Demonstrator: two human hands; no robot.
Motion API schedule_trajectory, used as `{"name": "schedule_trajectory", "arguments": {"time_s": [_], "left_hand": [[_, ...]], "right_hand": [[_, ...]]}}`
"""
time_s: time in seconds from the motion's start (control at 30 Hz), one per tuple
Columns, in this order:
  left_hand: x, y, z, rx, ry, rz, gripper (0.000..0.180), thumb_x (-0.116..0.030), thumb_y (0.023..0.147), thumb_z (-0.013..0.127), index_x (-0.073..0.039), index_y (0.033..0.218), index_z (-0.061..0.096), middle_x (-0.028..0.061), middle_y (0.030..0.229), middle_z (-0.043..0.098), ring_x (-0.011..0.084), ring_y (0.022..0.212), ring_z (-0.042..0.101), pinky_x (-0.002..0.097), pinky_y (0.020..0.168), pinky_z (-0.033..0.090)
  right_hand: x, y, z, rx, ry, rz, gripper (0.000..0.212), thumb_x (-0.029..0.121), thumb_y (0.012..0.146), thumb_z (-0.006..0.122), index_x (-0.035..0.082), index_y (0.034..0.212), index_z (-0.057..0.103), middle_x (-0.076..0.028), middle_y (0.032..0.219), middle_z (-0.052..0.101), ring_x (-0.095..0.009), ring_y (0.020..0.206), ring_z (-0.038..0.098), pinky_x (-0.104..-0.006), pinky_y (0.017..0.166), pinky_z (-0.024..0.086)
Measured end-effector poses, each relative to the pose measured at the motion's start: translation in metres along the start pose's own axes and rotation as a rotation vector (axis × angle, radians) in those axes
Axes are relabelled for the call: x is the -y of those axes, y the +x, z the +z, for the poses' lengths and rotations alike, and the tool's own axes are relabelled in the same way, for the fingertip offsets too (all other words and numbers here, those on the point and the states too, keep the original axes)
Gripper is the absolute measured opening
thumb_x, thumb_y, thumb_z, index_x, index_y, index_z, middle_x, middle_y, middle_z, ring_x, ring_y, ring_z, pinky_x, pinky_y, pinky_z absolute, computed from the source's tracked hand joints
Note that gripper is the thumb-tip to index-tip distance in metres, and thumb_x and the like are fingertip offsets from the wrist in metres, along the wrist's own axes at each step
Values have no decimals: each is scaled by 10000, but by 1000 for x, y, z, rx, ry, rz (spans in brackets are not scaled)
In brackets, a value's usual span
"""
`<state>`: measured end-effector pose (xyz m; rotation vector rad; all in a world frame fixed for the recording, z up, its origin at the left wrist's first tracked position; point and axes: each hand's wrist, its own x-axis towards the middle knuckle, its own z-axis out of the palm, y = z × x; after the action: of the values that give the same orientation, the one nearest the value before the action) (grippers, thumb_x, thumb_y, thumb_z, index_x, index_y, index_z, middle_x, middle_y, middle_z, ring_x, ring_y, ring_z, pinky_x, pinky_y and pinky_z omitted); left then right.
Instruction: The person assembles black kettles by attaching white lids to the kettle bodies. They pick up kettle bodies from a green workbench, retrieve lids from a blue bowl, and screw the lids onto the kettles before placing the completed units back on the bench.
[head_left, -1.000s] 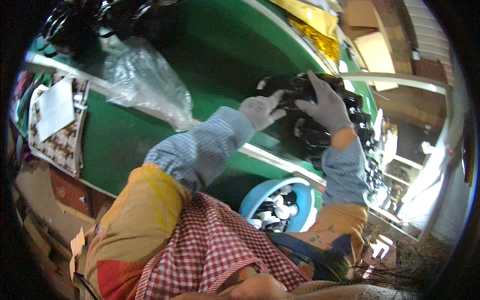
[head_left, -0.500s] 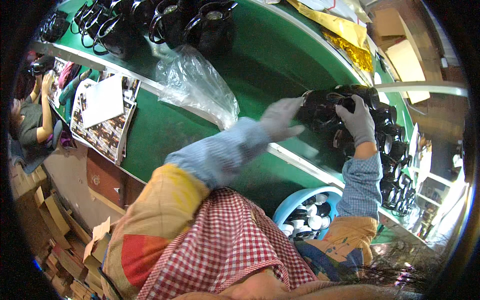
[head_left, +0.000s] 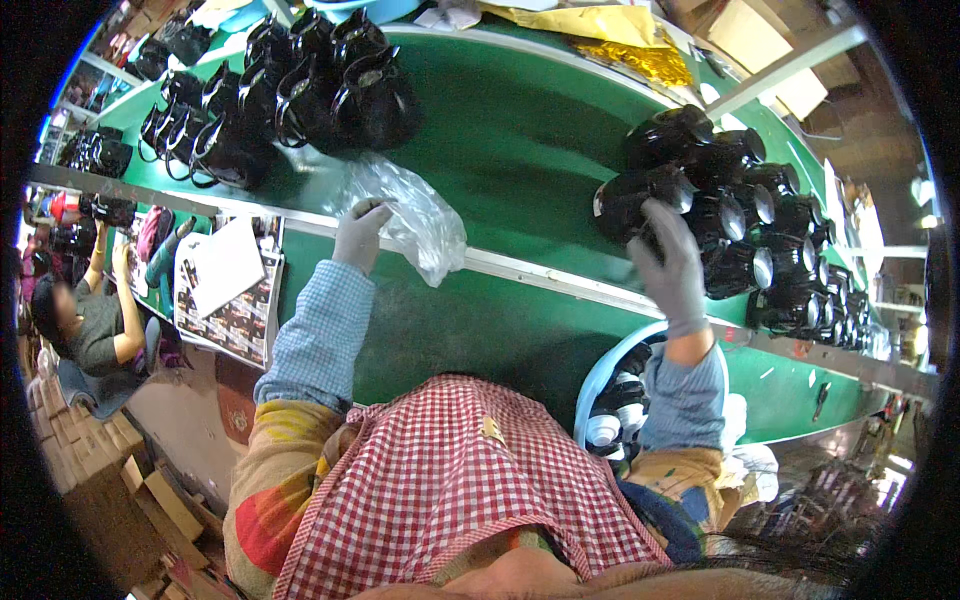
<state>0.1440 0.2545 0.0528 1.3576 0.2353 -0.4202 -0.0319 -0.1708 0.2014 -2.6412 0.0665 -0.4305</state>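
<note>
While left fingers (head_left: 369, 214) pinch clear bag (head_left: 428, 222), right fingers (head_left: 664, 220) curve half-spread by black jug (head_left: 628, 200), contact unclear.

- Your left forearm (head_left: 320, 325) is sleeved, extended forward and leaning slightly right.
- Your left hand (head_left: 364, 238) is gloved, its fingers curled inward toward the right.
- Your right forearm (head_left: 684, 400) is sleeved, pointing nearly straight ahead.
- Your right wrist (head_left: 691, 347) is bare.
- Your right hand (head_left: 666, 268) is gloved, slightly blurred, fingers loosely bent, reaching forward-left.
</note>
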Motion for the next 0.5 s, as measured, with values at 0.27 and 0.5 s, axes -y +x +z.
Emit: {"name": "schedule_trajectory", "arguments": {"time_s": [0.27, 0.5], "left_hand": [[-22, -49, 74, 347, -146, -50, 258, -31, 933, 590, 74, 1168, 596, 157, 1110, 668, 258, 1026, 667, 364, 946, 540], [-18, -114, 119, 421, -113, -129, 330, -79, 937, 632, 81, 1223, 593, 155, 1121, 672, 241, 1013, 672, 344, 923, 545]], "right_hand": [[73, -76, 36, 128, 787, 181, 1097, 432, 729, 887, 92, 1584, 289, -212, 1609, 300, -322, 1300, 528, -412, 1033, 505], [95, -84, 67, 117, 1134, 441, 387, 178, 916, 696, 4, 1250, 609, -91, 1097, 666, -159, 963, 648, -292, 827, 524]]}}
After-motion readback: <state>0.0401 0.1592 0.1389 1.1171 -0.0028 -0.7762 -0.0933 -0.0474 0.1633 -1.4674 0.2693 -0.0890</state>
